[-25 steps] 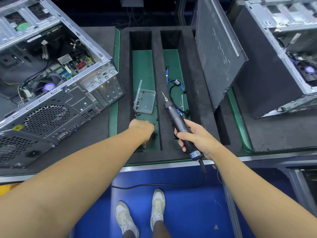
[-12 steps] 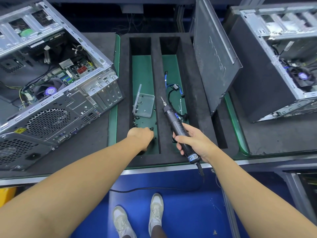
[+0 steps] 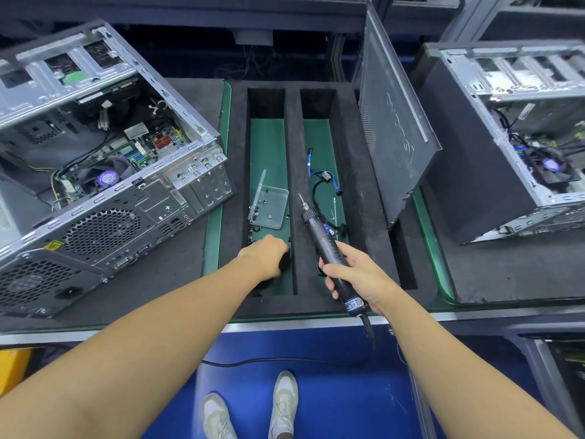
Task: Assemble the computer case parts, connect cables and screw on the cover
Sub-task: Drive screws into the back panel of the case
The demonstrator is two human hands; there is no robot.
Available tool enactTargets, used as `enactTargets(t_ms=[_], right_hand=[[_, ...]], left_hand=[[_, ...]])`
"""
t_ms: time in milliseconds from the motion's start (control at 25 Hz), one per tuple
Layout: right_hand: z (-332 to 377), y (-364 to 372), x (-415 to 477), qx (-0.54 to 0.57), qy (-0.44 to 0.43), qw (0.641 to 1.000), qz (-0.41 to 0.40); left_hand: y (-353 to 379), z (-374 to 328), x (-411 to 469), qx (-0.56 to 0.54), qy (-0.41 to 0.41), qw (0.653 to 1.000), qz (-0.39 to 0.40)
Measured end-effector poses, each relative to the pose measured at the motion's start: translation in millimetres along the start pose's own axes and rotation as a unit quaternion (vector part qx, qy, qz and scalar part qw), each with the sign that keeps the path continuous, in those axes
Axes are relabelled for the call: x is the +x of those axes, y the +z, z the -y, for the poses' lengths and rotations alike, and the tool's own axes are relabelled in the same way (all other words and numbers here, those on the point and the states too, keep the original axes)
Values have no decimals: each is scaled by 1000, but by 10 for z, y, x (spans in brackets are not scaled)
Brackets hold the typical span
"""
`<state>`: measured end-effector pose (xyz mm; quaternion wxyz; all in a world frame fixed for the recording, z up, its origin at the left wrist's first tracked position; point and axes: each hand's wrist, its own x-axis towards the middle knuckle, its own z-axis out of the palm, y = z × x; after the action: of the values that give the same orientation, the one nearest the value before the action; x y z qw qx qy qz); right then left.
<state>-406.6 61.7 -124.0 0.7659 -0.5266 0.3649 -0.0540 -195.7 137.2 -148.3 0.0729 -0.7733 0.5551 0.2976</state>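
left grip down in the screws at 12, fingers hidden so can't tell | right grip wrapped round screwdriver | open case at 10, cover at 1 | tip: pinch one screw, head up

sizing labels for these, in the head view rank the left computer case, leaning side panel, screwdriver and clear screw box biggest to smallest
1. left computer case
2. side panel
3. and 4. unsure: the screwdriver looks longer but thinner than the clear screw box, and it is held nearer the camera.
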Motion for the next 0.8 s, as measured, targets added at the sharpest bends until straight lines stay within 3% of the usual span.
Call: enactTargets(t_ms=[80,120,200,280,360,480,560,800], right_hand=[[18,-2,-25,2,0,1000,3],[28,-14,-46,6,-2,1000,10],[79,-51,-96,8,-5,999,43],[151,-79,-149,-11,3,997,77],[236,-70,-187,-50,14,994,97],[376,-30,-228,-97,27,989,109],[476,11,-263,-110,33,986,120],[672,152,-300,-144,41,977,152]], left_hand=[[-118,63,-19,-160,-10,983,-91],[-183,108,-49,-243,-24,959,-147],[-312,212,-136,-380,-41,891,-246],[-390,293,-221,-506,-36,814,-284],[-420,332,-299,-562,-21,775,-288],[-429,387,-358,-558,-3,782,-278],[-453,442,-394,-592,8,765,-254],[-455,551,-531,-747,16,639,-184]])
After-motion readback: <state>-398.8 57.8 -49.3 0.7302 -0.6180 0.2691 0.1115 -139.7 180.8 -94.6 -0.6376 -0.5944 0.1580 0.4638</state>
